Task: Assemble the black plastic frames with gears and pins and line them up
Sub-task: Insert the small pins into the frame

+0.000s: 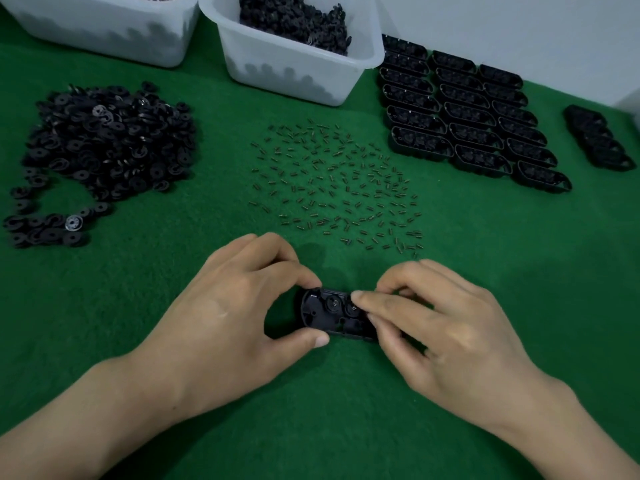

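Head view, one moment of assembly. The black plastic frame (334, 313) lies low at the centre of the frame on the green felt surface (346, 410). The left hand (239, 306) is clamped on its left end, thumb at the near edge and forefinger at the far edge. The right hand (446, 327) is closed on the right end, its fingertips (360, 296) pressed together over the second round seat; whether they pinch a pin cannot be told (the part, if any, is hidden). Two gears appear seated inside the frame.

The step in hand is judged to be fitting a small part into the right-hand seat. To do it well, the left hand should hold the frame flat and steady, and the right should bring the part down square to the seat, not tilted, pressing only once it is centred.

The felt should keep small parts from rolling. The loose pins (336, 188) are scattered at centre, the heap of gears (104, 147) sits at the left, and two white bins (298, 60) stand at the top. The finished frames (464, 116) stand in rows at upper right, with a short separate row (595, 140) near the right edge. A pale wall (519, 29) closes the background.
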